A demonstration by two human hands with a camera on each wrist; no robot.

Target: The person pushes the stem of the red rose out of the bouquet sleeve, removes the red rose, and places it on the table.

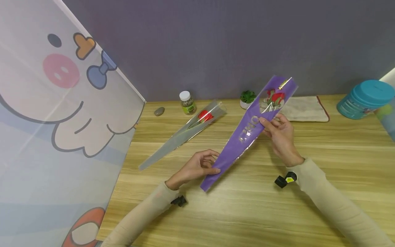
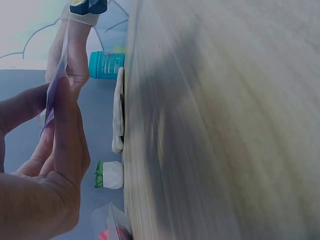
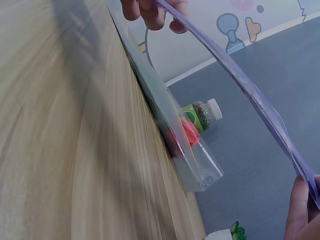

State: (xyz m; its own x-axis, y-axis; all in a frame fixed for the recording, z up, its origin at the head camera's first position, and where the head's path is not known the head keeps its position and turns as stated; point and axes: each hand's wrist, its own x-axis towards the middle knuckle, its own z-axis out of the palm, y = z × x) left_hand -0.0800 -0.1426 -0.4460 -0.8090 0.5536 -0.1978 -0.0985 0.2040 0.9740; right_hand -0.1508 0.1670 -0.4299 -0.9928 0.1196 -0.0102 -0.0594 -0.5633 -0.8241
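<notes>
A purple flower sleeve (image 1: 234, 144) with a red rose (image 1: 277, 98) showing through its clear upper end is held above the table, tilted up to the right. My left hand (image 1: 197, 165) pinches its narrow lower end between thumb and fingers. Higher up, my right hand (image 1: 280, 137) pinches the sleeve's edge just below the flower. In the right wrist view the sleeve (image 3: 250, 95) appears edge-on, thin, between both hands. Another rose (image 1: 205, 116) in a pale, clear-topped sleeve (image 1: 166, 149) lies on the table to the left.
At the table's back edge stand a grey stone (image 1: 159, 111), a white-capped jar (image 1: 187, 103) and a small potted plant (image 1: 247, 98). Further right are a folded cloth (image 1: 305, 109) and a teal tub (image 1: 365, 99). Grey panelling (image 1: 216, 48) rises behind, and a cartoon-printed panel (image 1: 61, 137) borders the left.
</notes>
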